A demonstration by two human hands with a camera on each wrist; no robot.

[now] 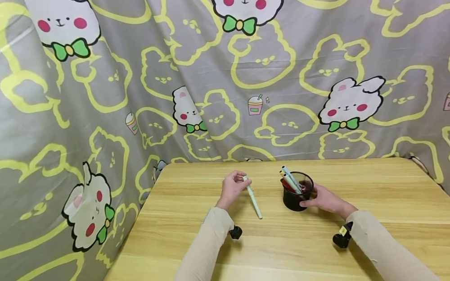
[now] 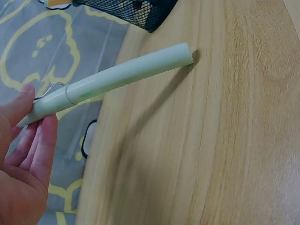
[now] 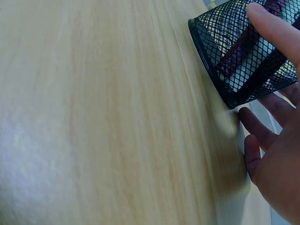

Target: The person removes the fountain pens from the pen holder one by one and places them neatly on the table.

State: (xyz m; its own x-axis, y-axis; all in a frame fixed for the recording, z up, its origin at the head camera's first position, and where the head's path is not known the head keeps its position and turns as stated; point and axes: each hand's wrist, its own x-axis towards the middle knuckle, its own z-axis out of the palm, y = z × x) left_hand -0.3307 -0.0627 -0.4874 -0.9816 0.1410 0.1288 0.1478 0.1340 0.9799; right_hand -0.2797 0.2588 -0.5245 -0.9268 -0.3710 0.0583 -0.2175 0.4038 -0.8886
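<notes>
A pale mint-green pen (image 1: 254, 203) with a metal clip is pinched near its clip end by my left hand (image 1: 235, 188). It slants down, and in the left wrist view the free end of the pen (image 2: 136, 67) is at or just over the tabletop, close to its shadow. My right hand (image 1: 325, 200) holds a black mesh pen holder (image 1: 294, 201) from its right side, the thumb across the front. In the right wrist view, the mesh wall (image 3: 229, 51) shows between thumb and fingers. Several pens (image 1: 289, 178) lean inside it, some light-coloured, one red; their lower parts are partly hidden by the mesh.
Both hands work over a light wood table (image 1: 269, 258). Behind it and along the left hangs a grey curtain (image 1: 218, 68) with cartoon bears and rabbits, reaching the table's back edge. A small black camera (image 1: 235, 232) is on the left wrist, another black camera (image 1: 342, 238) on the right.
</notes>
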